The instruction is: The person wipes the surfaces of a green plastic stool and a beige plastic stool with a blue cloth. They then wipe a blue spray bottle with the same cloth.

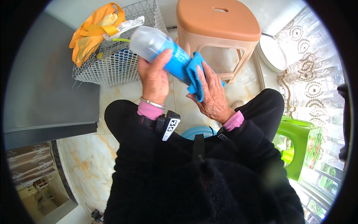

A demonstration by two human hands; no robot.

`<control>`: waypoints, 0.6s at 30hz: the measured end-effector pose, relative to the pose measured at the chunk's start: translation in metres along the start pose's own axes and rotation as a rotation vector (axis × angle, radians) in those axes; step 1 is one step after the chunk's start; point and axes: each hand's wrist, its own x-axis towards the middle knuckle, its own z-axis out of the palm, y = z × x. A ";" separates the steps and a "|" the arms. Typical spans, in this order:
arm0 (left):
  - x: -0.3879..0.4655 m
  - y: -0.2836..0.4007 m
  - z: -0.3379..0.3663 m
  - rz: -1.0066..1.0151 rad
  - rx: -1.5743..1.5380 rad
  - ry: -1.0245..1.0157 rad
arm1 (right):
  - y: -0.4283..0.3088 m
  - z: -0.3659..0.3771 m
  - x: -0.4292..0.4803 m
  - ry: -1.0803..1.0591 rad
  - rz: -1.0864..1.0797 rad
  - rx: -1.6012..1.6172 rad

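Note:
A blue spray can with a clear plastic cap is tilted in front of me, its cap end towards the upper left. My left hand grips it near the cap, thumb across the blue body. A folded blue cloth lies against the can's lower end. My right hand presses the cloth there, fingers over it. The can's base is hidden by the cloth and the right hand.
Behind my left hand stands a wire basket with an orange bag on it. An orange-topped plastic stool stands ahead, white plates beside it. A grey cabinet is at left, a green plastic stool at right.

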 end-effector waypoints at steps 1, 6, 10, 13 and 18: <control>-0.004 -0.004 0.004 -0.022 -0.047 -0.031 | -0.001 -0.001 0.002 0.063 0.015 0.069; -0.015 -0.007 0.018 -0.083 0.051 -0.005 | 0.009 0.001 0.002 -0.005 0.296 0.405; -0.013 0.005 0.019 -0.147 0.034 -0.188 | 0.010 -0.011 0.004 0.012 0.342 0.633; -0.006 0.017 0.013 -0.175 0.068 -0.427 | 0.011 -0.040 0.009 -0.172 0.466 0.832; -0.001 0.014 0.002 -0.327 0.063 -0.605 | 0.003 -0.059 0.016 -0.295 0.510 1.200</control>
